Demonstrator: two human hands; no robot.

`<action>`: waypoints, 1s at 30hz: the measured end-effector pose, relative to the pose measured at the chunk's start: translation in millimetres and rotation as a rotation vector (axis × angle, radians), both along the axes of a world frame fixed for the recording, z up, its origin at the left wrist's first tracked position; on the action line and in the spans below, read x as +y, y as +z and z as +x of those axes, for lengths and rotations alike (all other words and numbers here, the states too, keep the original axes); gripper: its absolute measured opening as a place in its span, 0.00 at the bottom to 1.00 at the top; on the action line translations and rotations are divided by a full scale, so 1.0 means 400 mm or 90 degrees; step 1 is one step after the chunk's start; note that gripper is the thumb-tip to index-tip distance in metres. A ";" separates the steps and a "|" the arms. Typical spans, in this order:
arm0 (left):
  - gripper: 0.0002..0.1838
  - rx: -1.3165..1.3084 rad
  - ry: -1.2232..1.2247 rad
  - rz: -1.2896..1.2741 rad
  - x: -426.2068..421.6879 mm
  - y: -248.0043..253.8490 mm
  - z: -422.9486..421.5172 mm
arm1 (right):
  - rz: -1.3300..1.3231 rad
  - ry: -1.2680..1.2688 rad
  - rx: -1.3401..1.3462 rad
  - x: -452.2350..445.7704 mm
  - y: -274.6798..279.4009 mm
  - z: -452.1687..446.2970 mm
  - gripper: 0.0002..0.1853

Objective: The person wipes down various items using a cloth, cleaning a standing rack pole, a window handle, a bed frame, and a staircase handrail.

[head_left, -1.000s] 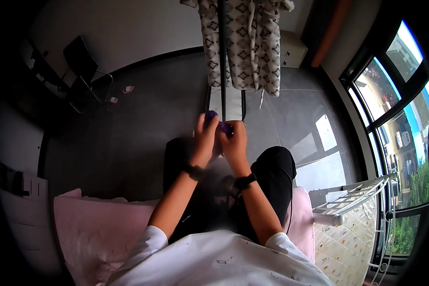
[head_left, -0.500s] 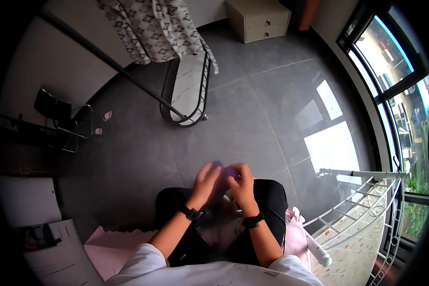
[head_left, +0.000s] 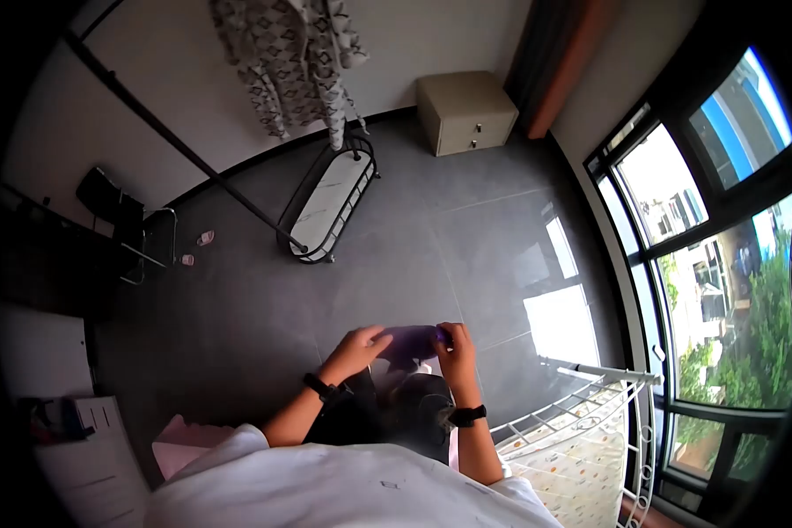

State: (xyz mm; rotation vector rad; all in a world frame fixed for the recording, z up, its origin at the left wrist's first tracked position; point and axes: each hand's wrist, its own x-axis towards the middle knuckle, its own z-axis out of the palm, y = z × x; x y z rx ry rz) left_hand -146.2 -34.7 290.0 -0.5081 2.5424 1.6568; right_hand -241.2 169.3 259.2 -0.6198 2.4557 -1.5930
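Note:
A dark purple, thin-looking item [head_left: 407, 343] is stretched between my two hands, above my lap. My left hand [head_left: 357, 349] pinches its left end. At the right end, my right hand [head_left: 455, 347] grips a bunched, brighter purple part. Both wrists wear black bands. What the purple item is cannot be made out. Below it, my dark-clothed legs and something pale between them are blurred.
A clothes rack [head_left: 330, 207] with a patterned robe [head_left: 299, 66] stands ahead on the grey floor. Beyond are a beige drawer cabinet [head_left: 468, 114] and, left, a black chair [head_left: 123, 216] near pink slippers [head_left: 205, 238]. A white metal bed frame [head_left: 581, 400] is at right, beside windows.
My hands have moved apart, and the purple item, bunched between them before, is now spread out. The view has shifted, bringing the rack's base and the cabinet into fuller sight.

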 end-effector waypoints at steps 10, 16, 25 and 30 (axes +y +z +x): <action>0.12 0.048 0.116 -0.129 -0.452 0.002 0.111 | 0.091 0.285 0.105 -0.448 0.135 -0.069 0.13; 0.12 0.088 0.174 -0.077 -0.749 0.002 0.066 | 0.079 0.267 -0.022 -0.760 0.204 -0.085 0.10; 0.11 0.484 0.347 -0.440 -1.283 0.252 -0.102 | 0.005 0.335 0.089 -1.283 0.488 -0.189 0.16; 0.09 0.631 0.600 -0.283 -1.399 0.429 -0.195 | -0.176 0.344 0.293 -1.486 0.627 -0.208 0.18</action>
